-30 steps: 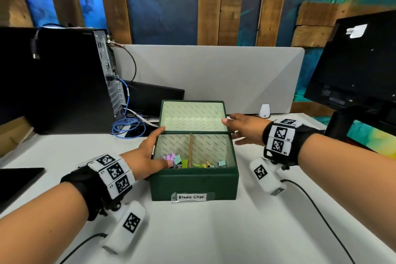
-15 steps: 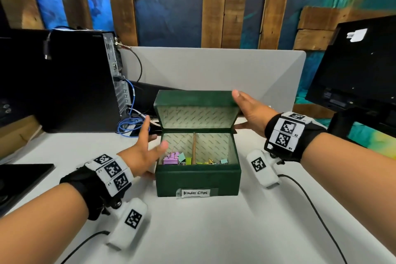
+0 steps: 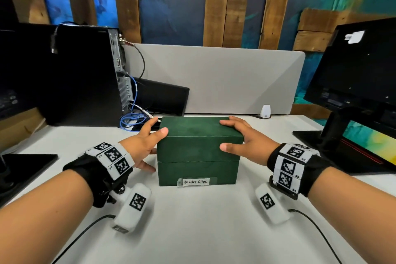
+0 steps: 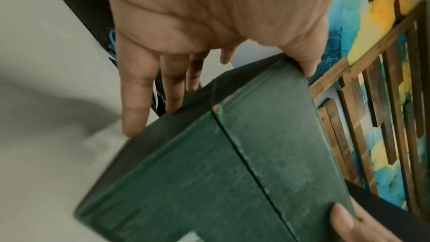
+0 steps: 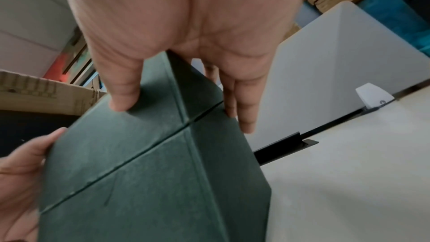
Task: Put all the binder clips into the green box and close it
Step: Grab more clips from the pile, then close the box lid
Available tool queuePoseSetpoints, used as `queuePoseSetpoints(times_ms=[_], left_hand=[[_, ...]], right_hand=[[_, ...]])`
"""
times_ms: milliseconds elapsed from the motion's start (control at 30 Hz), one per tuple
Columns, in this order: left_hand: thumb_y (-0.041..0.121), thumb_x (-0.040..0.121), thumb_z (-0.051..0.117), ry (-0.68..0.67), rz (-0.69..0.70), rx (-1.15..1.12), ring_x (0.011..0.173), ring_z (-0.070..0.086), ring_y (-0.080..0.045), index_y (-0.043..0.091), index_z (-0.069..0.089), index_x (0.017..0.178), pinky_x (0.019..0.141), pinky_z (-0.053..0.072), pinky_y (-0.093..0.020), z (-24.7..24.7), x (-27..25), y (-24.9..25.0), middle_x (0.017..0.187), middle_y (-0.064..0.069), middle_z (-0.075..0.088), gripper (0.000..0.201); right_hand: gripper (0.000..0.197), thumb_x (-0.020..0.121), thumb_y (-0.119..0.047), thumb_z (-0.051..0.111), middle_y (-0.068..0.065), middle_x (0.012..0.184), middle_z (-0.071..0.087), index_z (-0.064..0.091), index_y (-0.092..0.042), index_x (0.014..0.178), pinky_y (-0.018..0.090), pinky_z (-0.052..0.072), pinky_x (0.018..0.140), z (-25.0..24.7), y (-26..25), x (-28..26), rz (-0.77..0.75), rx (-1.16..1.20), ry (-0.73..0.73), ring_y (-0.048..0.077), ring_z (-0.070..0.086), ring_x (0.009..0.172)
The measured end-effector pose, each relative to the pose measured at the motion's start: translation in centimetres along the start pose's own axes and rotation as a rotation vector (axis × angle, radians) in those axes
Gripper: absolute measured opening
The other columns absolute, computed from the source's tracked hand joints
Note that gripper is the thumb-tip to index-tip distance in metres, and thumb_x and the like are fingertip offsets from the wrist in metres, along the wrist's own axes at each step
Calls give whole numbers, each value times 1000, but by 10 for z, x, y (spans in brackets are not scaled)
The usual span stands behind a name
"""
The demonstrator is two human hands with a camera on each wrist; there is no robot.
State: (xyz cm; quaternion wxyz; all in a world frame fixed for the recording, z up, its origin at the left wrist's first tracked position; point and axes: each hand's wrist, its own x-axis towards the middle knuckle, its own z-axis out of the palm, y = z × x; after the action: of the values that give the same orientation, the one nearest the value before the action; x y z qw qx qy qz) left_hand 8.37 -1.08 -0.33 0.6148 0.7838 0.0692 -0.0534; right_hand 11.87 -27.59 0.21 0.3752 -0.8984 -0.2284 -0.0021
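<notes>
The green box (image 3: pixel 198 152) stands shut on the white desk (image 3: pixel 203 221), its lid (image 3: pixel 199 128) down flush on the base, with a "Binder Clips" label (image 3: pixel 196 182) on the front. No binder clips show; the inside is hidden. My left hand (image 3: pixel 158 127) lies against the box's left side with straight fingers, thumb on the lid's front left corner. My right hand (image 3: pixel 222 135) lies against the right side, thumb pressed on the lid's front face. The wrist views show the same box (image 4: pixel 209 181) (image 5: pixel 151 181) under the left hand (image 4: pixel 267 66) and the right hand (image 5: pixel 179 102).
A black PC tower (image 3: pixel 81 75) with blue cable (image 3: pixel 132 120) stands at back left. A grey divider (image 3: pixel 214 79) runs behind the box. A monitor (image 3: pixel 360 70) and its base (image 3: pixel 334 152) fill the right side. A dark flat device (image 3: pixel 21 167) lies at left.
The lid swung from upright and open down onto the base. My right hand came down with it. My left hand moved from the box's rim to the lid's left corner.
</notes>
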Motion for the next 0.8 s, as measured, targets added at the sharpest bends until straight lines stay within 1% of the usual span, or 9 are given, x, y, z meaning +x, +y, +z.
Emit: queuePoseSetpoints(times_ms=[167,300,400,467,500,567,633,733,800], left_hand=[[29,95,41,8,17,-29,104,53,-20,47,18,139,84,50,-61,-3,34,0,120,3,51,53],[22,95,38,35,-3,-109,89,54,-12,51,23,132,72,51,-52,-7,64,-4,100,14,51,49],[21,91,47,15,-5,-134,89,54,-13,53,27,123,70,51,-49,-10,74,-4,99,19,49,49],[20,88,51,-8,-19,-151,92,54,-15,51,25,126,64,54,-44,-13,78,-2,103,21,47,56],[17,87,52,-17,-10,-150,92,54,-14,48,23,130,61,54,-41,-13,78,-1,103,20,47,61],[14,78,56,-20,2,-144,90,55,-11,42,22,133,61,51,-35,-15,80,2,102,14,50,70],[17,67,53,-39,-5,-127,99,54,-14,42,23,125,66,46,-30,-17,80,6,105,12,50,71],[21,56,61,-104,-48,-77,119,45,-21,42,24,118,66,49,-22,-20,77,15,108,12,48,74],[24,56,66,-128,-81,-57,120,43,-19,42,24,121,64,50,-13,-22,77,22,111,10,48,79]], right_hand=[[58,79,-28,71,-9,150,20,42,-39,128,21,27,109,1,12,23,-30,72,-1,2,31,129],[57,77,-25,73,-12,144,22,42,-42,122,24,29,111,3,19,45,-39,105,-1,1,31,128],[57,76,-24,73,-15,139,22,41,-49,115,20,27,107,3,23,58,-36,126,-16,-2,30,127],[59,75,-23,74,-16,139,21,39,-53,112,17,24,107,1,24,65,-20,130,-35,-4,27,128],[61,74,-23,75,-16,140,20,38,-55,112,12,22,107,0,25,66,-22,130,-34,-8,26,127],[64,73,-22,75,-18,141,18,37,-55,113,-4,20,97,-1,27,69,-9,139,-62,-26,23,120],[67,73,-19,76,-18,140,17,37,-53,115,-12,20,86,-3,29,70,0,141,-90,-41,17,108],[68,70,-24,77,-21,139,15,36,-54,116,-9,24,90,-9,23,70,49,159,-142,-39,15,111],[64,65,-38,72,-23,138,16,37,-55,116,5,30,100,-15,15,71,96,179,-210,-25,23,123]])
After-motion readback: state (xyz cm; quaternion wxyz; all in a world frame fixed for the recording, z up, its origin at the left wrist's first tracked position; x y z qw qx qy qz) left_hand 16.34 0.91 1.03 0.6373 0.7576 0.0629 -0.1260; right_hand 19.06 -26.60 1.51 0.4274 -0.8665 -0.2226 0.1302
